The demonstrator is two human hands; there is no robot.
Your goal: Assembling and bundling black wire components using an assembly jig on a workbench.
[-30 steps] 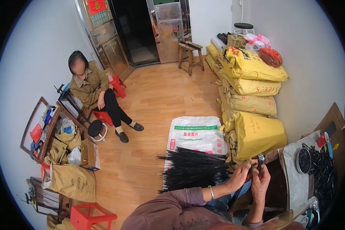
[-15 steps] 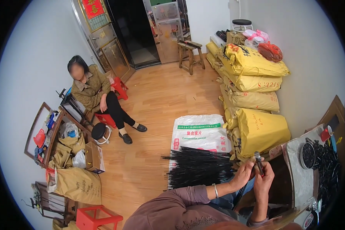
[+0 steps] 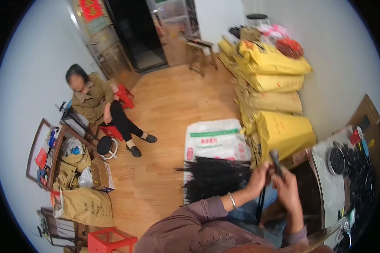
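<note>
Two hands meet close together in front of the person. The left hand [image 3: 257, 179], with a silver bracelet [image 3: 231, 200] on its wrist, and the right hand [image 3: 288, 189] both grip a small dark part [image 3: 277, 162] that sticks up between their fingertips; its exact shape is too blurred to tell. A thin black strip [image 3: 261, 198] hangs down below the left hand. Just left of the left hand lies a pile of black strips [image 3: 213, 177] on a white sack [image 3: 213, 139] spread on the wooden floor [image 3: 169, 105]. Beyond the hands, yellow sacks [image 3: 274, 80] are stacked against the wall. To the right of the right hand stands a table [image 3: 329, 189] carrying a round dark dish [image 3: 337, 160] and a heap of small black pieces [image 3: 361, 177]. Far to the left of the hands, another person [image 3: 99, 109] sits on a low red stool [image 3: 122, 95], beside a cluttered shelf [image 3: 50, 152], a brown paper bag [image 3: 86, 206] and a cardboard box [image 3: 101, 173].
</note>
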